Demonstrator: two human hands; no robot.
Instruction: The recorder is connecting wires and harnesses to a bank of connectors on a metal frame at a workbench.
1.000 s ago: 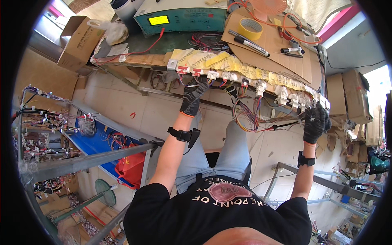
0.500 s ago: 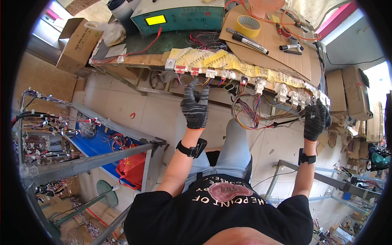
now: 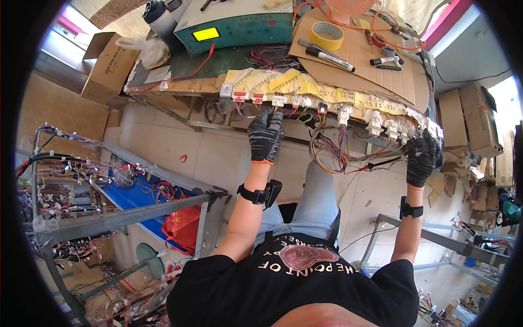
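Both hands wear dark grey striped gloves and reach to the bench's front edge, where connectors sit in a row along a yellow taped strip (image 3: 289, 82). My left hand (image 3: 265, 136) is closed, its fingertips pinching the wires just below a white connector (image 3: 279, 101). Two red-and-white connectors (image 3: 239, 97) are to the left of it. At the right end of the row, my right hand (image 3: 424, 161) is closed with curled fingers by the last white connectors; what it grips is hidden. Between the hands hangs a bundle of coloured wires (image 3: 329, 150) from the middle connectors.
A teal tester (image 3: 237, 32) with a lit yellow screen stands on the bench. Cardboard (image 3: 359, 71) beside it carries a yellow tape roll (image 3: 327, 36) and a marker (image 3: 330, 59). Metal frames hung with wire harnesses (image 3: 65, 158) flank me, with a blue tray (image 3: 133, 199) at left.
My left hand has shifted slightly right, from near the red-and-white connectors to the white one, and its fingers have closed together. The right hand has stayed at the row's right end.
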